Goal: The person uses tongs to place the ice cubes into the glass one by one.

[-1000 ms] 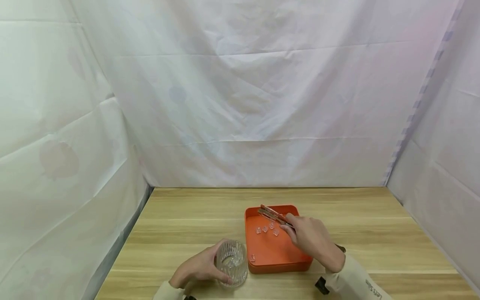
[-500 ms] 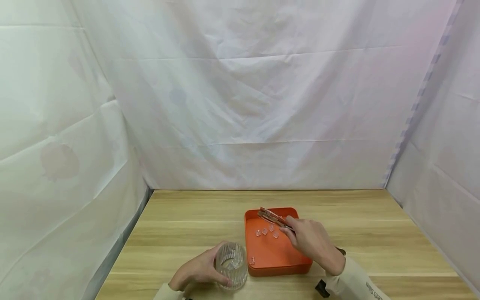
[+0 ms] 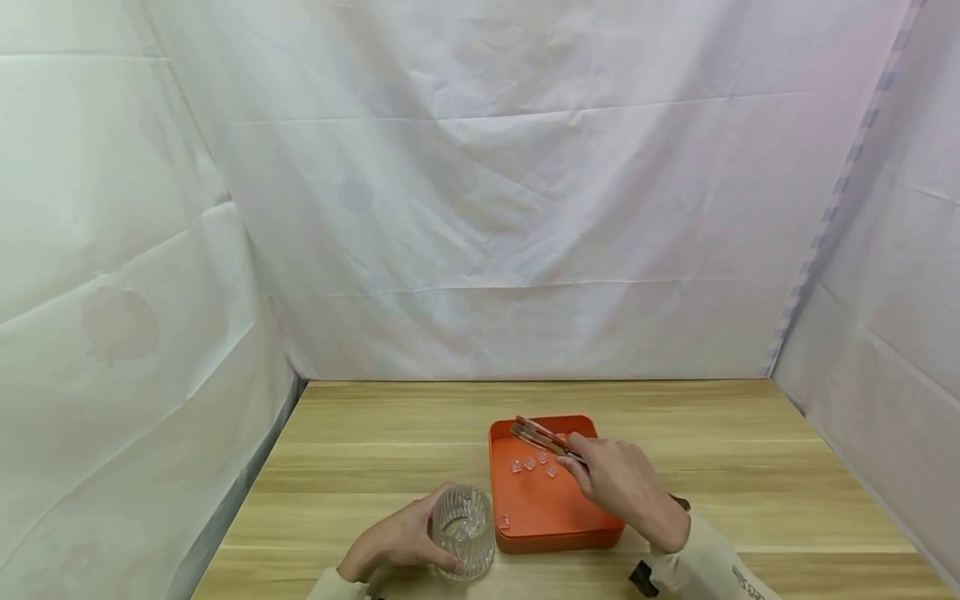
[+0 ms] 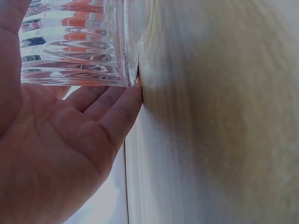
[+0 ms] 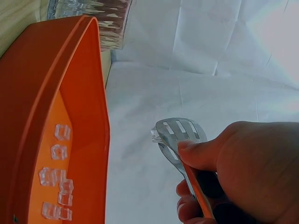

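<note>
My left hand (image 3: 405, 533) holds a ribbed clear glass (image 3: 465, 542) standing on the table, left of the orange tray (image 3: 555, 508). In the left wrist view its fingers (image 4: 122, 112) reach around the glass's side near the base. Over the tray, my right hand (image 3: 622, 483) grips metal tongs (image 3: 542, 437). The right wrist view shows their slotted heads (image 5: 180, 130) pinching a clear cube (image 5: 154, 135), raised above the tray. Several similar cubes (image 3: 529, 463) lie on the tray's floor. A single clear cube (image 3: 505, 522) sits in its near left corner.
The tray's raised rim (image 5: 103, 126) stands close beside the glass. Wood-grain table surface (image 3: 360, 450) extends to the left, right and behind. White cloth (image 3: 480, 208) hangs at the back and both sides.
The tongs have shifted slightly left above the tray, still in the right hand. The left hand and glass stay in place. The head view has tilted up a little.
</note>
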`<state>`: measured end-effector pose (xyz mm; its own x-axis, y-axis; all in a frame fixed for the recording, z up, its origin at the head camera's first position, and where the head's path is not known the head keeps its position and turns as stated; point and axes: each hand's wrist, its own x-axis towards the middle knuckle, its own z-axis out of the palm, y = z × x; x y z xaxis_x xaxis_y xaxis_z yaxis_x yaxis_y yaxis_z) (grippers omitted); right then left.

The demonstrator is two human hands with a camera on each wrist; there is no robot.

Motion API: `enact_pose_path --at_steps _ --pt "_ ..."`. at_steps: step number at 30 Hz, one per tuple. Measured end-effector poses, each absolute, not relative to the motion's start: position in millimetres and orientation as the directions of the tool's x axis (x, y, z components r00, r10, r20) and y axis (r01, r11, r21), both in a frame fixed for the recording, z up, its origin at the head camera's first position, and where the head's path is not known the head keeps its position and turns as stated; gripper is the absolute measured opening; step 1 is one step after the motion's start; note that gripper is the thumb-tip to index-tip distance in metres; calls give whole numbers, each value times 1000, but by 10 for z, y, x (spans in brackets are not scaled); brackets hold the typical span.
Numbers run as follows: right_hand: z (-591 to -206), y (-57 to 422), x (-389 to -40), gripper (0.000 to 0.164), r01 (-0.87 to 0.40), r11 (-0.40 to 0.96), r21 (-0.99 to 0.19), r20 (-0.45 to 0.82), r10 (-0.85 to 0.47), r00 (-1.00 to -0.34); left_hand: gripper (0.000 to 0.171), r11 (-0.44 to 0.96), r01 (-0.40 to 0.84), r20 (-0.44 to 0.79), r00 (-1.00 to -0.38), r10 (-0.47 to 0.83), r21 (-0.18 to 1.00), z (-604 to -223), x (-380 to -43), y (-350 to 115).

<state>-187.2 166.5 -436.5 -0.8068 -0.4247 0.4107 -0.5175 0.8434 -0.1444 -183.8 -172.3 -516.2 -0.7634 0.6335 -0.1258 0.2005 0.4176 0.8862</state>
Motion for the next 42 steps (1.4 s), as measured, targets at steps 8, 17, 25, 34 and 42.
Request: enact_pose_path --at_steps 8,17,25,34,42 --pt "-4320 1637 -1851 28 -523 841 -141 408 -432 -804 81 408 219 -109 -759 642 886 -5167 -1832 -1725" --pt "-4256 1569 -1804 19 -547 817 -183 398 -447 -801 81 415 225 -111 -757 644 881 -5166 -1839 -1726" --pt "-4220 1496 -1769 25 -565 802 -195 377 -470 -798 81 415 245 -93 -759 644 876 -5186 -1831 -1736" --pt "-4179 1379 -1709 30 -583 790 -189 349 -501 -792 82 414 229 -99 -766 635 881 -5185 -1821 -1730" --pt "-4153 1307 -1662 27 -643 733 -223 368 -548 -751 81 392 237 -86 -754 651 889 -5180 -1823 -1735"
